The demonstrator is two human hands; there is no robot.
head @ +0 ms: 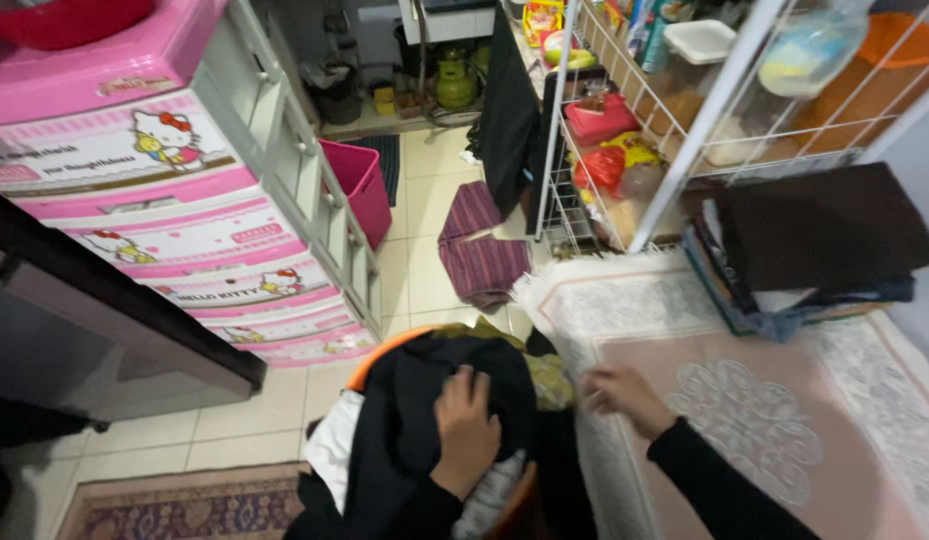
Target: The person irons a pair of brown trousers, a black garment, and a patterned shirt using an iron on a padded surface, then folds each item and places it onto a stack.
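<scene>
While our left hand (467, 428) presses flat on the black cloth (424, 400), it sits atop the basket (384, 352).
Our right hand (624, 395), fingers curled and blurred, hovers just right, over the rug (784, 400).

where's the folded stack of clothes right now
In the head view the folded stack of clothes lies at the right, on the far end of the pink patterned rug, just below the white wire rack and beyond the right hand.
</scene>
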